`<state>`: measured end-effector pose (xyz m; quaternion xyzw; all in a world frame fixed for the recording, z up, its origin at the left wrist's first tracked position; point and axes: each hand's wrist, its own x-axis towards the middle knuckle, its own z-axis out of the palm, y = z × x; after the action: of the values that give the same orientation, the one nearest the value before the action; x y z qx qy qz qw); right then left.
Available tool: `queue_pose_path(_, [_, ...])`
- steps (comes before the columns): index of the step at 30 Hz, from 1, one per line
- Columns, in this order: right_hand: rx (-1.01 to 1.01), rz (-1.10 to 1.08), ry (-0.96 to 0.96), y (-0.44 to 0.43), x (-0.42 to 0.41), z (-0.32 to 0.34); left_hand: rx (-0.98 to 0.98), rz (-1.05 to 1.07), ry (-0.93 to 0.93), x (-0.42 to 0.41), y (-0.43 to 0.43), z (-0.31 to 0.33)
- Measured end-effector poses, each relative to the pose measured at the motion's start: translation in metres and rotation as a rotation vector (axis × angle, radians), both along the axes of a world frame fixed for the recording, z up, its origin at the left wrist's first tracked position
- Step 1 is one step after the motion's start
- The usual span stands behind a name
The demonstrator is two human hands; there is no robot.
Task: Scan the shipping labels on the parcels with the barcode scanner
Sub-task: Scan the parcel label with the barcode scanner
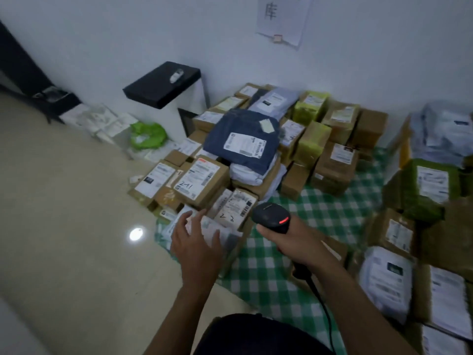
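Observation:
My right hand (294,242) grips the handle of a black barcode scanner (272,216), whose red light glows on top and whose cable runs down toward me. The scanner head points at a small cardboard box marked "2 3" (234,208) with a white shipping label. My left hand (195,239) hovers with spread fingers over a white soft parcel (225,235) at the near edge of the pile. Behind stand a box marked "2-41" (199,181) and a dark blue mailer bag (243,139) with a label.
Several boxes and bags are piled on a green checked cloth (320,211). More parcels lie at the right (389,278). A black tray-like box (161,83) sits near the white wall. Beige floor (64,201) spreads to the left.

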<state>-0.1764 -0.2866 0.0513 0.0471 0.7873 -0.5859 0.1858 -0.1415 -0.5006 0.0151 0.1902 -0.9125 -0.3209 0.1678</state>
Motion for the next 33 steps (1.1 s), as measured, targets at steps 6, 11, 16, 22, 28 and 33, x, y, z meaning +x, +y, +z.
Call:
queue_pose_path(6, [0.018, 0.13, -0.005, -0.036, -0.003, -0.006, 0.424, 0.275, -0.117, 0.012, -0.018, -0.014])
queue_pose_path(11, [0.044, 0.163, -0.024, -0.054, -0.001, -0.01, 0.896, 0.34, -0.042, 0.018, -0.021, -0.022])
queue_pose_path(16, [0.01, 0.193, -0.008, -0.071, 0.003, -0.017, 0.82, 0.295, 0.045, 0.032, -0.019, -0.02])
queue_pose_path(22, [-0.046, 0.204, -0.013, -0.078, 0.014, -0.017, 0.875, 0.195, 0.163, 0.053, -0.013, -0.006])
queue_pose_path(28, [-0.098, 0.042, 0.045, -0.052, 0.019, 0.004, 0.888, -0.018, 0.18, 0.049, -0.009, 0.007])
queue_pose_path(33, [-0.056, -0.106, 0.077, -0.016, 0.019, 0.023, 0.819, -0.272, 0.132, 0.007, 0.02, 0.018])
